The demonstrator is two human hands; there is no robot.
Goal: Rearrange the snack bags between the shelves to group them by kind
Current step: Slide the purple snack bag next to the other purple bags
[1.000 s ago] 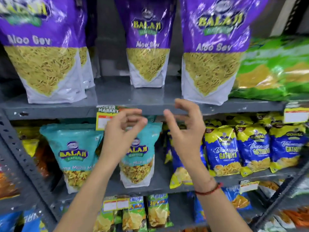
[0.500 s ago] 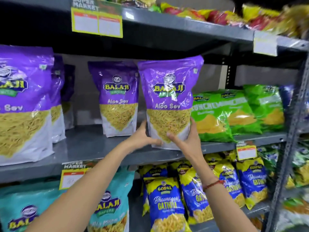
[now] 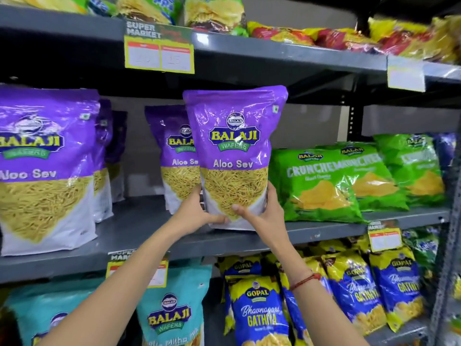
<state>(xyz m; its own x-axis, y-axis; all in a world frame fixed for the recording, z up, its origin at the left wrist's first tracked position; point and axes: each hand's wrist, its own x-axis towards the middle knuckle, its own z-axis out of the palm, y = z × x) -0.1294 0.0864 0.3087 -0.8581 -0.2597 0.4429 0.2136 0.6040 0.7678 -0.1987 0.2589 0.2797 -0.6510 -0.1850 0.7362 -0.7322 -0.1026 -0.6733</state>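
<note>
A purple Aloo Sev bag (image 3: 235,146) stands upright at the front of the middle shelf (image 3: 139,236). My left hand (image 3: 197,212) grips its lower left corner and my right hand (image 3: 264,212) grips its lower right side. Whether its base rests on the shelf or hangs just above it, I cannot tell. Another purple Aloo Sev bag (image 3: 174,156) stands just behind it to the left. A large one (image 3: 45,166) with more behind it fills the shelf's left end.
Green Crunchem bags (image 3: 321,186) lie to the right on the same shelf. Below are teal Balaji bags (image 3: 172,313) and blue-yellow Gopal Gathiya bags (image 3: 259,313). The top shelf (image 3: 287,49) holds mixed yellow, red and green packs. A grey upright post (image 3: 446,245) borders the right.
My hands rose from in front of the lower shelf to the middle shelf and took hold of the purple bag's base. The view tilted upward and moved closer.
</note>
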